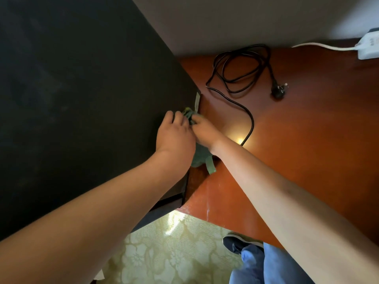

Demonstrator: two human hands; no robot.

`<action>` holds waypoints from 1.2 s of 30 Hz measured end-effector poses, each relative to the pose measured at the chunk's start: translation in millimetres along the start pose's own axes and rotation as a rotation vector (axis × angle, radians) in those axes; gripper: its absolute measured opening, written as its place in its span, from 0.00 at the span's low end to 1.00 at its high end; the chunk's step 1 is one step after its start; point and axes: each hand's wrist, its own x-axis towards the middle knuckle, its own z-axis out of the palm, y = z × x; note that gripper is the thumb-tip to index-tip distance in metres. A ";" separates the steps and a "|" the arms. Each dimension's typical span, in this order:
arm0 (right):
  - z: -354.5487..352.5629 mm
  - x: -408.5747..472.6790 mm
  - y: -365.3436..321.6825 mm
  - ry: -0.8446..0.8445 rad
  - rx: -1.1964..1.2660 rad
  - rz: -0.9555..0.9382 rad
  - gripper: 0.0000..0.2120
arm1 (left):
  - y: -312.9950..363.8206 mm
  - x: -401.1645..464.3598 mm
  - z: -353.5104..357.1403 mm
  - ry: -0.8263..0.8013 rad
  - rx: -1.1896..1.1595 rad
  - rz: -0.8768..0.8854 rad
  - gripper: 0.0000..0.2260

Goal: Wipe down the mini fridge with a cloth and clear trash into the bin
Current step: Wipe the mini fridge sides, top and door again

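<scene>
The green cloth (200,157) is bunched between both hands at the right-hand edge of the mini fridge (82,99), near its back corner; it is soft and crumpled, with a darker fuzzy mass hanging below the wrists and a lighter, flat band of hem trailing down onto the wood beside the fridge. The left hand (174,135) lies over the fridge's top edge with its fingers curled down into the upper folds of the cloth, and the right hand (203,130) meets it from the other side, fingers bent and pinching the same bunch, knuckle to knuckle with the left. The fridge itself is a matte black box with a flat, faintly smudged top and a sharp straight edge; a small pale rectangular sticker (197,102) sits on its side just above the hands. It stands on a glossy reddish-brown wooden surface (307,140) that carries a bright reflected spot of light and fine pale scratches near its front edge. A thin black power cord (238,78) lies in loose round loops on the wood behind the hands, its plug (280,91) lying free, well apart from a white power strip (369,46) at the wall. Below, a cream carpet (164,253) with a raised floral pattern shows, beside blue denim trouser legs (266,265) and a dark shoe (233,243).
</scene>
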 end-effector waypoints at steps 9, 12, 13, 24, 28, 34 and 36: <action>-11.2 6.8 -2.3 -0.060 -0.138 0.173 0.19 | -2.7 14.7 1.7 -0.063 0.026 0.021 0.27; -16.4 15.7 -9.6 -0.041 -0.034 0.139 0.20 | -4.9 19.5 -2.6 -0.056 0.042 0.030 0.27; -17.6 19.2 -11.9 -0.012 -0.002 0.122 0.21 | -4.8 20.4 -3.6 -0.064 0.053 0.034 0.28; -5.7 12.2 -15.9 0.048 -0.142 -0.064 0.21 | -2.4 4.8 -7.0 -0.215 0.066 0.033 0.30; -3.4 22.7 -24.1 0.101 -0.171 -0.144 0.22 | -10.3 -1.5 -9.1 -0.187 0.113 -0.018 0.31; -2.7 23.5 0.8 0.053 0.030 0.022 0.23 | -1.2 -2.2 -7.3 -0.202 0.119 0.006 0.31; 4.9 11.3 6.7 0.015 0.018 0.055 0.21 | 5.9 -7.2 -7.2 -0.233 0.100 0.016 0.30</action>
